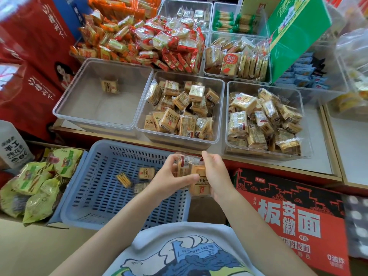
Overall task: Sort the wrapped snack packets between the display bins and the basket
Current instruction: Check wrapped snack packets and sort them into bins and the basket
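Holding a bunch of snack packets (pixel 194 176) over the blue basket's (pixel 111 196) right edge, left hand (pixel 171 181) and right hand (pixel 216 176) both curled around them.

Lighting bright, even and diffuse; shadows soft and faint. Mild glare on the clear plastic display bins (pixel 103 90) and glossy red cartons (pixel 29 62) at far left. Wide-angle bending at the edges; right edge blurred, centre sharp.
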Tool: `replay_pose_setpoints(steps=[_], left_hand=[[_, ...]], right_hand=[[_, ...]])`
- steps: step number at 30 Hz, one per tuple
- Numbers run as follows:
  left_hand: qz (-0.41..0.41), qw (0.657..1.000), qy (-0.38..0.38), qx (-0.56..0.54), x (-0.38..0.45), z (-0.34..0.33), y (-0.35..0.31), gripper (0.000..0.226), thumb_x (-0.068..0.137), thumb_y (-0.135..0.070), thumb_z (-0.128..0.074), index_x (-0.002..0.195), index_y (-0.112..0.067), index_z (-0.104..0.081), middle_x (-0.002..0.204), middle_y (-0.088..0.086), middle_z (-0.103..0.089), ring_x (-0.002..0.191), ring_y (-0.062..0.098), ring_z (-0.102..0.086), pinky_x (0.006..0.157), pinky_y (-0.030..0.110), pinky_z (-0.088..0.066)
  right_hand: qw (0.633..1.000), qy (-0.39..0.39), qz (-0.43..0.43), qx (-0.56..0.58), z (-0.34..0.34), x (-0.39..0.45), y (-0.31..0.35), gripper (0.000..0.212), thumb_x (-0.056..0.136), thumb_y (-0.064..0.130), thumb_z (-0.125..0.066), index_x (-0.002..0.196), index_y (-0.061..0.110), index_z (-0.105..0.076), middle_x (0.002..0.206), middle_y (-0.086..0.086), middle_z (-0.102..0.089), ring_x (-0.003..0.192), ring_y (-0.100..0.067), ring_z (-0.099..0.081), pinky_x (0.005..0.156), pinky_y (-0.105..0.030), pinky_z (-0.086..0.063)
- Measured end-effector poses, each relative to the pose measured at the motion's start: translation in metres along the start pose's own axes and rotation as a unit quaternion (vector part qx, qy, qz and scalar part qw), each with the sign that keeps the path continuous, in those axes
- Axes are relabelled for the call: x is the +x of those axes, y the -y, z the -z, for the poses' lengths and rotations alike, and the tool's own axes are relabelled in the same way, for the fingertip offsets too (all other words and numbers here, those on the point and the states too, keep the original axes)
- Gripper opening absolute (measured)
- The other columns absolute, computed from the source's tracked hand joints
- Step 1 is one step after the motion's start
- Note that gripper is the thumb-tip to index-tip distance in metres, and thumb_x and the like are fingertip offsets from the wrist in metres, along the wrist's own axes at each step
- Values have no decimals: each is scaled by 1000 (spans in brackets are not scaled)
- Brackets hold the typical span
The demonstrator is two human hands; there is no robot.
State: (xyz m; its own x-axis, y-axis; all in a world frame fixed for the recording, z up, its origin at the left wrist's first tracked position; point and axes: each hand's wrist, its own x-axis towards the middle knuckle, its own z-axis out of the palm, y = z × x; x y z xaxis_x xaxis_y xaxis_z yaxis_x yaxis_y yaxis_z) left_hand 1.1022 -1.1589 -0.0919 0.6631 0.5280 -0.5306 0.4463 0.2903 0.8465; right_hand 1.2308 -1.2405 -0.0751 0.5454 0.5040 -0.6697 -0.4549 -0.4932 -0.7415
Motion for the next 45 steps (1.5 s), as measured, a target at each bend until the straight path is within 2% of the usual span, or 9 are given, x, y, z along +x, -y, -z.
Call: replay_pose_setpoints(steps=[4,7,10,16,21,27,33,38,45], left_hand=[[-14,998,-57,-31,2,-3,3,57,78,-23,-88,120,-30,-51,112,3,-72,96,11,-74,76,30,-62],[-23,994,-68,-77,1,6,1,53,79,-18,-86,121,-24,-53,109,6,-74,95,15,-75,75,32,-62],[-28,993,-71,-90,0,14,-2,52,80,-12,-84,121,-20,-53,109,10,-74,94,17,-75,70,29,-61],[-21,997,-30,-62,-2,8,-4,56,78,-26,-84,123,-27,-51,112,4,-73,98,16,-74,74,30,-61],[-13,996,-41,-84,0,11,-12,60,69,-41,-81,121,-28,-56,108,5,-75,94,19,-75,73,35,-62],[-17,999,-33,-25,5,15,-12,60,71,-34,-87,120,-24,-55,102,7,-76,91,23,-76,76,43,-64],[-23,1000,-18,7,7,9,-7,51,78,-19,-87,118,-22,-56,105,9,-74,94,22,-75,78,39,-64],[-15,1000,-19,9,7,10,-8,57,72,-29,-88,118,-22,-55,106,7,-73,93,20,-75,78,38,-64],[33,999,-20,-27,7,12,-8,40,89,-33,-76,121,-20,-55,107,5,-75,89,14,-76,62,25,-57]], right_hand=[[997,41,-11,64,-4,-4,5,20,107,25,-45,118,10,-52,102,-13,-64,92,-25,-66,82,-49,-58],[996,80,23,-15,6,-2,6,23,104,29,-54,113,8,-59,103,-13,-68,97,-24,-67,93,-46,-55],[988,88,96,-87,14,1,7,12,99,27,-64,100,15,-67,99,-10,-70,97,-22,-67,90,-40,-56],[981,73,173,-48,11,3,1,6,92,11,-73,87,12,-71,86,-6,-71,84,-17,-66,80,-34,-60],[983,59,173,-27,14,6,3,11,98,13,-66,87,11,-68,79,-5,-71,74,-16,-66,67,-30,-56],[977,92,174,-79,16,6,7,8,96,24,-69,97,18,-74,91,-1,-73,83,-8,-66,72,-19,-53],[975,114,165,-101,8,8,9,6,91,23,-76,95,18,-74,90,-10,-72,86,-20,-66,76,-33,-57],[976,121,163,-78,9,11,9,8,94,17,-72,88,20,-68,79,6,-67,78,-11,-64,66,-27,-54],[985,41,167,11,13,16,13,5,95,16,-70,95,17,-65,84,1,-68,80,-12,-68,60,-22,-55]])
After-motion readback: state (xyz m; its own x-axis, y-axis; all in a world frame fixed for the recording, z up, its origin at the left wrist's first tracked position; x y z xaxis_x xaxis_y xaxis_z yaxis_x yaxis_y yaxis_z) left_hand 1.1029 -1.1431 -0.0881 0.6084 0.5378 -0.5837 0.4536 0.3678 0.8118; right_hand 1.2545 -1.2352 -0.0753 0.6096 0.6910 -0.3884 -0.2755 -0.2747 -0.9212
